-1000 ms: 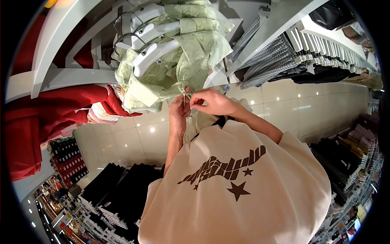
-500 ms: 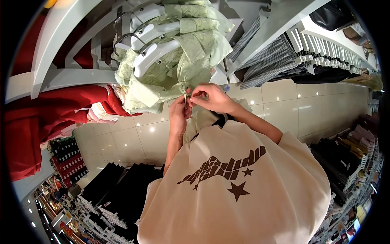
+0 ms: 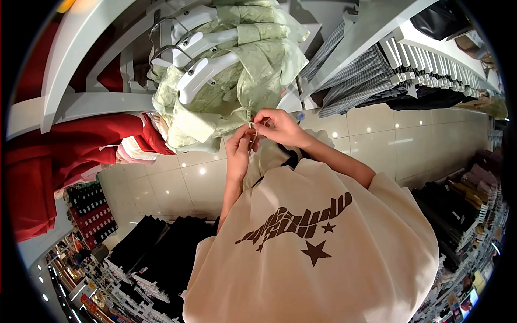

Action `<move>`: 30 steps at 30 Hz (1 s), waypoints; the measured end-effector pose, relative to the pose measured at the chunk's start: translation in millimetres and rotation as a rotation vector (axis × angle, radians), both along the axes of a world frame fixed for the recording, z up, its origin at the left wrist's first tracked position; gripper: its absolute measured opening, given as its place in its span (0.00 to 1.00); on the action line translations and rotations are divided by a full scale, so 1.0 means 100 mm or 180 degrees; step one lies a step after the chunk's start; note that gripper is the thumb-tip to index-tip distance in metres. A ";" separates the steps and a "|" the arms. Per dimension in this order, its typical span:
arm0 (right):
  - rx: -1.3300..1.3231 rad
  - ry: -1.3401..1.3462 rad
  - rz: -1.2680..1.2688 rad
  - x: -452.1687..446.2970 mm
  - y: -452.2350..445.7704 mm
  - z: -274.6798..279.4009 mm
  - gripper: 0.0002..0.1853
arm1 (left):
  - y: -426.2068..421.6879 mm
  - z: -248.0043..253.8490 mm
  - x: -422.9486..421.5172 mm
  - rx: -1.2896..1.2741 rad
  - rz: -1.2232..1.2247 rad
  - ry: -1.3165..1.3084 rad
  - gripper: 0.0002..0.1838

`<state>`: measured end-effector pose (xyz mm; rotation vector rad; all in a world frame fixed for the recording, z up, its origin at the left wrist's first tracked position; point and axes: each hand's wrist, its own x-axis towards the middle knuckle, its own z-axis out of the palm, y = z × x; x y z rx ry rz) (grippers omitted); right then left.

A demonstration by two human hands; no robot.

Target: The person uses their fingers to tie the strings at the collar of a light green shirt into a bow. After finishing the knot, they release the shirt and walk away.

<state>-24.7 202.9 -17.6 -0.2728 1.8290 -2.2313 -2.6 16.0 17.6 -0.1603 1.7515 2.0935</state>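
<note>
A pale green patterned garment hangs on a white hanger, at the front of several alike. From its gathered front hangs a thin light green drawstring. My left hand pinches the drawstring just below the gathered cloth. Close beside it on the right, my right hand has its fingers bent and pressed together on the same drawstring. The fingertips of both hands nearly meet, and part of the string is hidden behind them.
Red clothes hang at the left, and black garments hang below them. Checked garments hang on a rack at the upper right. White rack frames surround the green clothes. Shiny floor tiles show between the racks.
The fingers of both hands have shifted slightly along the drawstring, and a loop of it now shows between them. My right hand has come down a little closer to my left.
</note>
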 end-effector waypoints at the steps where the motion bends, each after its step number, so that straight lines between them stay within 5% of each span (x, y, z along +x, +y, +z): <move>1: 0.0000 -0.0001 0.0000 0.00 0.01 0.00 0.07 | 0.03 0.00 0.00 0.0012 0.0214 -0.0004 0.16; 13: -0.0162 -0.0428 -0.0085 -0.03 -0.01 -0.07 0.06 | -0.02 -0.10 -0.06 -0.1014 0.0294 0.0915 0.07; 19: 0.0381 0.0058 -0.0154 -0.05 0.00 -0.20 0.05 | -0.07 -0.19 -0.05 -0.0370 0.0327 0.0532 0.06; 30: 0.0316 -0.0117 0.0089 -0.03 0.01 -0.10 0.06 | -0.09 -0.23 -0.04 -0.0742 0.0171 0.0582 0.07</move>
